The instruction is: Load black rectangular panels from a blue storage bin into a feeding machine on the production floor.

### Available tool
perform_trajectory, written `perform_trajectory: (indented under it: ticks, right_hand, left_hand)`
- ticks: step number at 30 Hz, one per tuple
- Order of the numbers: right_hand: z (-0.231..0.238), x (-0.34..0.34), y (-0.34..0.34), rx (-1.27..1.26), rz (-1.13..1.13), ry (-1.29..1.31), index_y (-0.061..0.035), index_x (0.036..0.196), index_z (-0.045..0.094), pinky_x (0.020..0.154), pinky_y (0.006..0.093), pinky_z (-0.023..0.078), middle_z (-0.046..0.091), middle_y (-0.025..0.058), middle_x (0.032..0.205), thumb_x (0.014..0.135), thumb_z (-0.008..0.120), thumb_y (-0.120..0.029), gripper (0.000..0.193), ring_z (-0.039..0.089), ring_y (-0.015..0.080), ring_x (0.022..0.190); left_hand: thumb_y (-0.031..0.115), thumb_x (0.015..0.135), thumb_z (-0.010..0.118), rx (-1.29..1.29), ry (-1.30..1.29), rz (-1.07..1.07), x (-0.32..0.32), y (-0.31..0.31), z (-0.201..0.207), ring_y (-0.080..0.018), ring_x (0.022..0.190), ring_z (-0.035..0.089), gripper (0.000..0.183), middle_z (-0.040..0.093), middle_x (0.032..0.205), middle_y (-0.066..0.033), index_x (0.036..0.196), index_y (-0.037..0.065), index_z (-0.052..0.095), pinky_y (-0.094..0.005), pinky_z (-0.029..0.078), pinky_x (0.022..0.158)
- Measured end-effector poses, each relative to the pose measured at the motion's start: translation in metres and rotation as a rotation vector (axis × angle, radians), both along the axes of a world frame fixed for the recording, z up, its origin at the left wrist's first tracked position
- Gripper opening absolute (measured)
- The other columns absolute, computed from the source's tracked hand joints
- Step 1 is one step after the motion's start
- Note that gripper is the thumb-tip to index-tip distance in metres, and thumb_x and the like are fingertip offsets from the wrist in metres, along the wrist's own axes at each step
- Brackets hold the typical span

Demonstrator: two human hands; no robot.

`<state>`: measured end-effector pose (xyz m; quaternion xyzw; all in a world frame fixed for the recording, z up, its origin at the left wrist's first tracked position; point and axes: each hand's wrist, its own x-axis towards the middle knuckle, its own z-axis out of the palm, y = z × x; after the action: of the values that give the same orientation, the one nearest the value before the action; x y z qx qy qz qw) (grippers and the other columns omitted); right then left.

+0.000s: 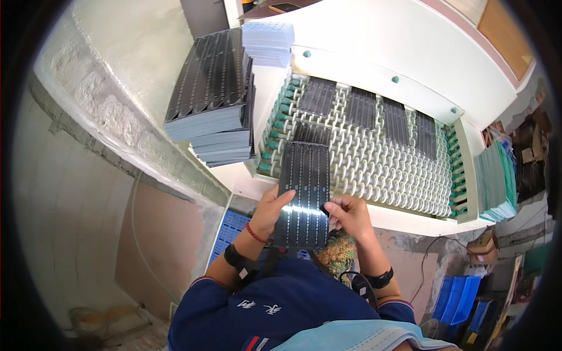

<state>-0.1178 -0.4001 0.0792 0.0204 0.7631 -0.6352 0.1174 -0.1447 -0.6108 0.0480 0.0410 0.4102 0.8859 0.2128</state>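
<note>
A dark circuit board panel [305,175] with rows of small pale marks is held in front of me, light glaring across its lower part. My left hand [270,209] grips its left edge, the thumb lying on the face. At the right edge my right hand [350,215] pinches it between thumb and fingers. The panel's far end reaches over the near side of a roller conveyor [374,169] with white wheels. Just beyond it another dark panel [311,133] lies on the wheels, partly covered. Several similar panels [360,108] lie in a row along the conveyor's far side.
Left of the conveyor stands a tall stack of dark panels [213,73] with grey-blue edges, beside a pale blue stack [268,44]. A grey-green stack [492,181] stands at the conveyor's right end. Blue bins [456,298] sit on the floor at lower right. A white machine cover [374,41] rises behind.
</note>
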Motion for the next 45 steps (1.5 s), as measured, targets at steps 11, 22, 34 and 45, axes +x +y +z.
perform_trajectory:
  ticks: [11,22,34,45]
  right_hand:
    - [-0.022,-0.008,0.022,-0.064,-0.272,0.126,0.0032,0.075,0.061,0.046,0.0189,0.037,0.056,0.0001,0.059,0.082,0.065,-0.011,0.016,0.048,0.0043,0.05]
    - [-0.011,-0.032,0.065,-0.041,-0.496,0.09,0.0015,0.076,0.064,0.04,0.0178,0.03,0.051,-0.0026,0.053,0.08,0.066,-0.013,0.016,0.04,0.0025,0.043]
    - [-0.026,-0.071,0.128,0.629,-0.519,0.288,0.0049,0.07,0.063,0.045,0.0254,0.039,0.056,0.0027,0.054,0.078,0.065,-0.019,0.025,0.049,0.0076,0.047]
    - [-0.03,-0.069,0.148,0.01,-0.54,0.113,0.0014,0.076,0.063,0.041,0.0192,0.029,0.05,-0.0023,0.055,0.083,0.061,-0.016,0.019,0.04,0.0041,0.044]
  left_hand:
    - [0.014,0.092,0.049,-0.101,0.013,0.075,-0.008,0.031,-0.007,-0.0091,0.08,0.059,0.023,0.061,0.094,-0.0047,0.108,-0.002,0.053,-0.0239,0.049,0.069]
    - [0.012,0.091,0.049,-0.087,0.003,0.259,-0.014,0.012,-0.018,-0.0112,0.083,0.059,0.023,0.061,0.098,-0.0048,0.11,-0.001,0.054,-0.0254,0.049,0.073]
    - [0.008,0.088,0.053,-0.091,-0.026,0.213,-0.015,0.008,-0.032,-0.0101,0.079,0.058,0.021,0.061,0.094,-0.0037,0.107,0.0,0.055,-0.0249,0.048,0.069]
    - [0.001,0.082,0.059,-0.181,0.003,0.203,-0.021,0.019,-0.016,-0.0122,0.072,0.061,0.019,0.063,0.086,-0.0062,0.1,-0.003,0.056,-0.0248,0.05,0.063]
